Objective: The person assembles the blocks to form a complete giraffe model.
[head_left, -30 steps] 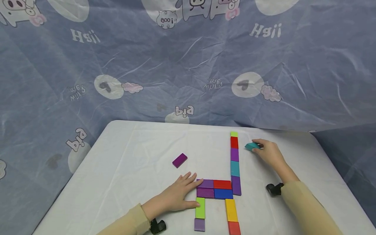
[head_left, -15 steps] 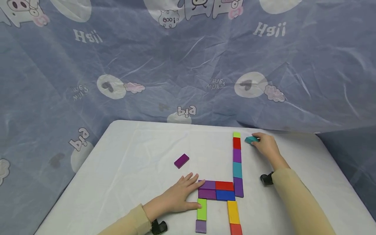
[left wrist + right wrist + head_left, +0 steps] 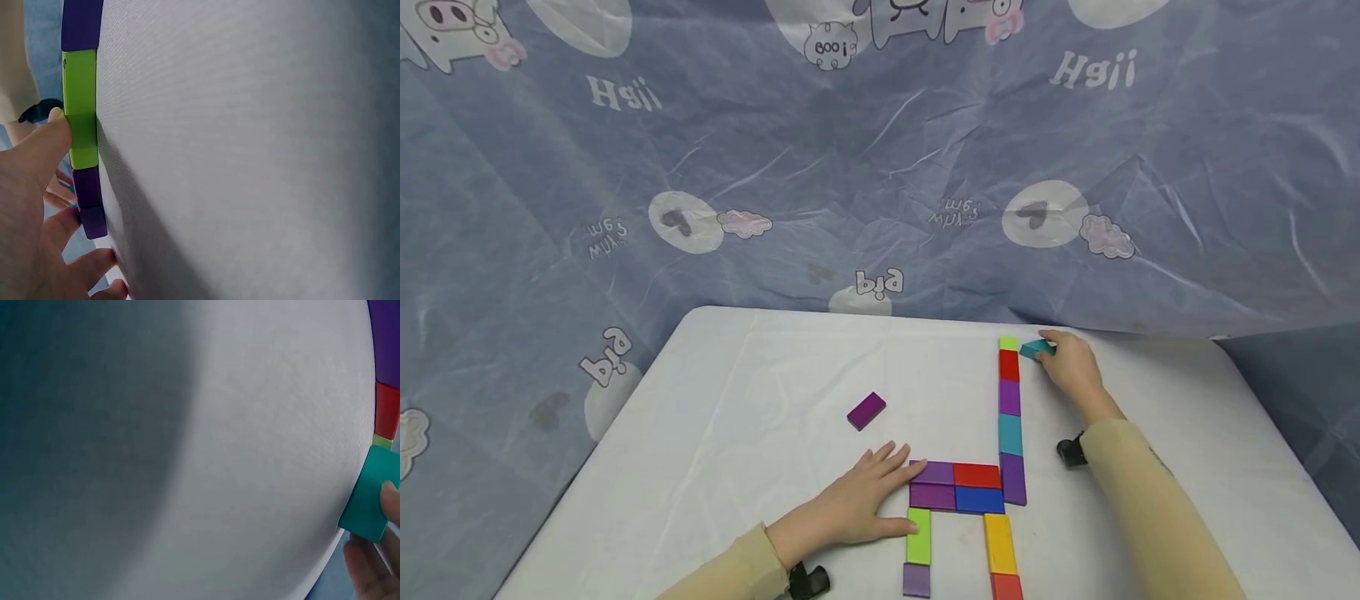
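A teal rectangular block (image 3: 1034, 349) is pinched between the thumb and fingers of my right hand (image 3: 1072, 371). It lies slanted beside the lime green block (image 3: 1008, 343) at the far end of an upright column of blocks; whether the two touch I cannot tell. My left hand (image 3: 857, 502) is spread flat, its index finger on the end of a purple block (image 3: 936, 472). The left thumb touches another lime green block (image 3: 918, 542), which the left wrist view also shows under the thumb. In the right wrist view the teal block (image 3: 369, 490) stands out from the fingers.
The column also holds red (image 3: 1009, 365), purple and teal blocks. Two rows of purple, red and blue blocks (image 3: 979, 500) join its near end, with legs below, one yellow (image 3: 999, 542) and red. A loose purple block (image 3: 867, 411) lies on the white table (image 3: 760, 392).
My right hand has carried the teal block away from me and left, up to the far end of the column. The left hand stays in place; the view has shifted slightly.
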A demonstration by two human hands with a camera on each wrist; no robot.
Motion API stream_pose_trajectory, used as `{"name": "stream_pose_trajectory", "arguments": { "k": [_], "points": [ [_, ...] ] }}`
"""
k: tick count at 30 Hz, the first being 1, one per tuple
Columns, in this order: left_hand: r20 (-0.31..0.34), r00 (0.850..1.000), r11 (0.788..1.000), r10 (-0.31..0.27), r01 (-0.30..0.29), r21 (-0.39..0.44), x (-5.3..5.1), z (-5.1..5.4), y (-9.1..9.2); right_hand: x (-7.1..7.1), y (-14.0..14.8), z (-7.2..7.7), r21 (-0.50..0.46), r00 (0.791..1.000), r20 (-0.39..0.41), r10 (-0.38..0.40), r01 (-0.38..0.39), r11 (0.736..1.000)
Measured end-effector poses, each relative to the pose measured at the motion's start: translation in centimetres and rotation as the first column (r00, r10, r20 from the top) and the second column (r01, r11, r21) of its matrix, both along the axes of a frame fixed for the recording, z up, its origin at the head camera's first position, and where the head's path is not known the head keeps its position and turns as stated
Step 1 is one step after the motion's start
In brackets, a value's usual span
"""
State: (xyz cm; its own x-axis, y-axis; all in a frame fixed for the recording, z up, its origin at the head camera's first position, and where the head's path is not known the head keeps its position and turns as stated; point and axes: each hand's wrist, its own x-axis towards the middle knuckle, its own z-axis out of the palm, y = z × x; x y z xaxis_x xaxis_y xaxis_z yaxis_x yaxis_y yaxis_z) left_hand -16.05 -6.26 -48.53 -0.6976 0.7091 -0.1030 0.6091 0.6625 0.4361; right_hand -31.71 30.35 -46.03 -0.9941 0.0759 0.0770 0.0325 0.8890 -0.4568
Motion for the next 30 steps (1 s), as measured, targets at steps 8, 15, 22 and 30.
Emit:
{"name": "stream_pose_trajectory", "arguments": {
  "k": [8,15,22,30],
  "points": [
    [-0.002,1.0,1.0,0.003,-0.003,0.004,0.11,-0.07,-0.01,0.28,-0.25,0.18,-0.02,0.993,-0.061,-0.104,0.103,0.994],
    [-0.004,1.0,1.0,0.001,-0.001,0.005,0.11,-0.09,-0.06,0.21,-0.35,0.05,-0.03,0.993,-0.064,-0.096,0.094,0.995],
    [0.002,1.0,1.0,0.002,-0.002,0.007,0.06,-0.05,-0.01,-0.01,-0.46,-0.13,-0.045,0.993,-0.079,-0.09,0.086,0.995],
    [-0.002,1.0,1.0,0.004,-0.004,0.001,0.1,-0.06,-0.02,-0.1,-0.5,-0.26,-0.047,0.993,-0.087,-0.085,0.081,0.996]
  ]
}}
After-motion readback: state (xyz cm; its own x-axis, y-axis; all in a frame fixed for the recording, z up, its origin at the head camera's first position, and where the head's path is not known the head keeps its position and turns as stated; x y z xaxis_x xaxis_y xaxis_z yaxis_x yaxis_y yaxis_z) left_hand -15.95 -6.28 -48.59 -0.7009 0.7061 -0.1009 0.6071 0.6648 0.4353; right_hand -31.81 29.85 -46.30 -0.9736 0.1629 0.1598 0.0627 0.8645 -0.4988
